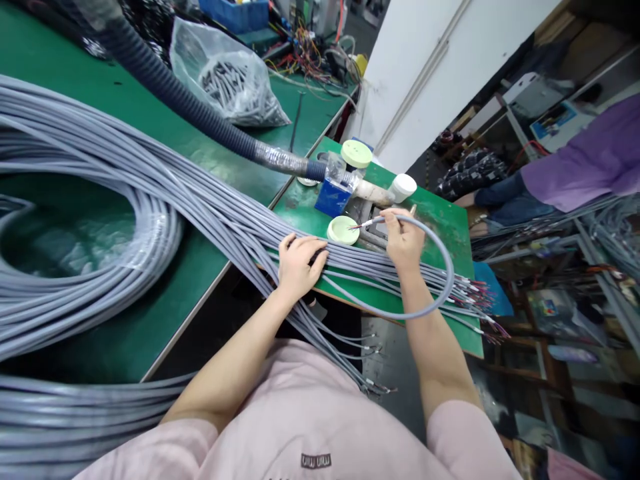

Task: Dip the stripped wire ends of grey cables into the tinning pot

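Our pink shirt (310, 413) lies nearest. Beyond it, our left hand (300, 267) rests with fingers spread on a bundle of grey cables (225, 213), while our right hand (403, 240) pinches the stripped end of one looped grey cable (453, 273) above a green workboard (440, 230).

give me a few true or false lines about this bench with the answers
1. The right hand pinches a grey cable near its end, with fine coloured wires sticking out. True.
2. The left hand grips a pair of scissors. False: it rests on a bundle of grey cables.
3. The corrugated hose is orange. False: it is dark blue.
4. A clear plastic bag lies on the green workbench. True.
5. A pale green round lid lies near the right hand. True.
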Demonstrator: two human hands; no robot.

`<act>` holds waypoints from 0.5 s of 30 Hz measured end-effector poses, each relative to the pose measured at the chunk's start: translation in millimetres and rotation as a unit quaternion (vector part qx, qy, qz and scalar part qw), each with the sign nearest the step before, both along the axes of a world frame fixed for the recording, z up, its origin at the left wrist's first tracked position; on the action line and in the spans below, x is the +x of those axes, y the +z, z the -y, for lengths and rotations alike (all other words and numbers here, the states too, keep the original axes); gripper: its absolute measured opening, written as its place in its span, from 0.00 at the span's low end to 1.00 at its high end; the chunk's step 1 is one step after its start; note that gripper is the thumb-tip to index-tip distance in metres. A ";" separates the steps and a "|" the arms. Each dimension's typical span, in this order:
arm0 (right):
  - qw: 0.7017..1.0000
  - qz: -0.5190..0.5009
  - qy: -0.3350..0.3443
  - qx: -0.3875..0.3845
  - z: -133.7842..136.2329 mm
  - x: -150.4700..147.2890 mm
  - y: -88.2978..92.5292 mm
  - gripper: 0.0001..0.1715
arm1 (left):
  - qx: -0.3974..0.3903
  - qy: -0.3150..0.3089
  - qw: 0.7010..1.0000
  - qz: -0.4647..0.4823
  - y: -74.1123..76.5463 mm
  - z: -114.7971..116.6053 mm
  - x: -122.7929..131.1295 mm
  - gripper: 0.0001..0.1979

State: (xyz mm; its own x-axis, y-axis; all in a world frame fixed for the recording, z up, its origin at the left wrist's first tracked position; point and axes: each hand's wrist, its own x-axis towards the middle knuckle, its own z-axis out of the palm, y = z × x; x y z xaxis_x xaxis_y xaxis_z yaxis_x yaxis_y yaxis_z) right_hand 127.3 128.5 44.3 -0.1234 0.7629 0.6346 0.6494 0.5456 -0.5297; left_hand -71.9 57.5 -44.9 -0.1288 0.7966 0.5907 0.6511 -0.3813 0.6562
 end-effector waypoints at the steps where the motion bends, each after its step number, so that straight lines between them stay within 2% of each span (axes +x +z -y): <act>1: 1.000 0.006 0.001 -0.004 -4.5 -2.0 -0.9 0.18 | -0.001 -0.001 1.000 -0.003 -0.6 0.5 0.8 0.08; 8: 0.999 0.040 0.002 -0.032 -25.9 -11.2 -7.7 0.19 | -0.006 0.003 1.000 -0.008 1.3 1.1 1.2 0.07; 15: 0.997 0.062 0.014 -0.039 -34.4 -19.0 -9.7 0.19 | 0.017 0.004 1.000 -0.013 0.7 0.1 2.4 0.06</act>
State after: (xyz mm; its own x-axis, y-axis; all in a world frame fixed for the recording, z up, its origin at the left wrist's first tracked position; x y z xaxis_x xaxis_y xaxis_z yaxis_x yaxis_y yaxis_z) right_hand 108.4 162.9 34.7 -0.2201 0.8045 0.5517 0.6978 0.5250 -0.4873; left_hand -69.6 57.4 -44.2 -0.1187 0.7751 0.6206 0.6705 -0.3984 0.6259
